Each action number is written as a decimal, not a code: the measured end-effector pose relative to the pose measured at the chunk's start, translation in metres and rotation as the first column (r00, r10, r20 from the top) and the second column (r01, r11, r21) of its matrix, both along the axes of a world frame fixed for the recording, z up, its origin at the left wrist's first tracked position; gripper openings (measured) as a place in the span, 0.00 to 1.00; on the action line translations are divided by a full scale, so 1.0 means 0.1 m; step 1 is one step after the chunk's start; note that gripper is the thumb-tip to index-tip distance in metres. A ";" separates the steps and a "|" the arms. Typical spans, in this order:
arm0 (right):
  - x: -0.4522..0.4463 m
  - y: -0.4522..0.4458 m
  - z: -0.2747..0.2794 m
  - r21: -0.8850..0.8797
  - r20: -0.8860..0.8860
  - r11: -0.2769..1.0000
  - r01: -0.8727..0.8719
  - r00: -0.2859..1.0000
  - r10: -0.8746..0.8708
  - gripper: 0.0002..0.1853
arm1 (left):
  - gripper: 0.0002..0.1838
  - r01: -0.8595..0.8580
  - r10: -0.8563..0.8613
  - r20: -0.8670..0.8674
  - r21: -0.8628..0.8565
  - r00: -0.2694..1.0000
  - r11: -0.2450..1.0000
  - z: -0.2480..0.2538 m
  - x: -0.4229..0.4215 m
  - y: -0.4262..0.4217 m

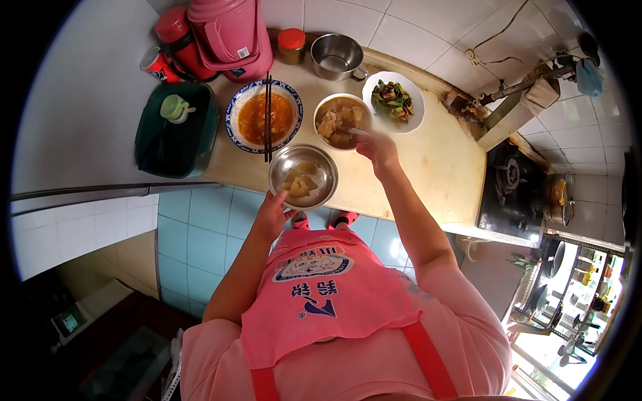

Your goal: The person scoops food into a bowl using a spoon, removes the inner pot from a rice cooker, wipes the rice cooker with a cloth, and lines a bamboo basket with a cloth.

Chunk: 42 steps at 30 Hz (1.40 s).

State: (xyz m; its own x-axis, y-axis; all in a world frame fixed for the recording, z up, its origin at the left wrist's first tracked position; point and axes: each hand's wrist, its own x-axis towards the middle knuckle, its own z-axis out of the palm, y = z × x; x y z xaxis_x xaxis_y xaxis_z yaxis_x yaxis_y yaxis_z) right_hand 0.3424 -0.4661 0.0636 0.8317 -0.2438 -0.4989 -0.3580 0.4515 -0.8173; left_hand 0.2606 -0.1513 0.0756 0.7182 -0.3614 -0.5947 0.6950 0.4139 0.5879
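My left hand (273,215) grips the near rim of a shallow metal bowl (328,195), which holds a few pale, translucent chunks and is held at the counter's front edge. Closed round the handle of what looks like a metal spoon (354,131), my right hand (378,152) is over a bowl of soup (342,107) with similar chunks in brown broth. The spoon's head is blurred and cannot be made out. To the left, a pair of dark chopsticks (268,107) lies across a blue-patterned bowl (234,100) of orange-red egg soup.
A white plate of greens (416,113) stands right of the soup bowl. Behind are a metal pot (334,57), a red-lidded jar (291,43) and a pink insulated container (231,33). A dark green basin (177,150) sits left; the gas stove (511,177) is far right.
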 end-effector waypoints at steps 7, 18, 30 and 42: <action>-0.04 -0.04 0.09 -0.026 0.044 0.999 0.024 0.999 -0.023 0.17 | 0.27 0.006 -0.006 0.007 -0.001 1.000 1.000 0.03 0.02 -0.02; -0.07 -0.14 0.22 -0.061 0.103 0.993 0.103 0.990 -0.096 0.17 | 0.28 0.014 -0.012 0.070 -0.024 0.997 1.000 0.05 0.13 -0.16; -0.79 0.24 1.01 -0.351 0.180 0.925 -0.147 0.958 0.221 0.18 | 0.30 0.038 -0.008 0.159 -0.189 0.987 0.981 -0.11 0.23 -0.35; -0.75 0.15 0.84 -0.553 0.322 0.832 0.031 0.930 0.180 0.14 | 0.32 0.010 0.036 0.179 -0.249 0.983 0.969 -0.19 0.13 -0.25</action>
